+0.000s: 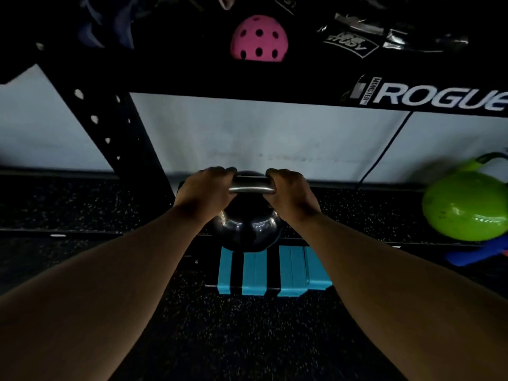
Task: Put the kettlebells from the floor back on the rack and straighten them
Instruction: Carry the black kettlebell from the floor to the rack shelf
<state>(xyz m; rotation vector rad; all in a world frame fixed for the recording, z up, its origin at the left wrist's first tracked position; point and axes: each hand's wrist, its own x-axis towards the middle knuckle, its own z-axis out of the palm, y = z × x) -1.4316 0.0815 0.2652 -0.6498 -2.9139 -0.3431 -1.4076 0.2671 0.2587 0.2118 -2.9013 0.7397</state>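
Observation:
A shiny black kettlebell (248,229) with a bare steel handle is at the centre of the head view. My left hand (206,192) grips the left end of its handle and my right hand (291,195) grips the right end. The bell sits or hangs over the low black rack shelf (82,207), just behind some blue blocks; I cannot tell whether it rests on anything. A lime green kettlebell (464,206) stands on the same shelf at the far right.
A black upright post with holes (110,133) slants at the left, and a black crossbeam marked ROGUE (439,96) runs overhead. A pink perforated ball (258,39) lies above it. Blue blocks (272,270) sit on the speckled black floor (247,339). Blue dumbbell handles (478,254) lie at the right.

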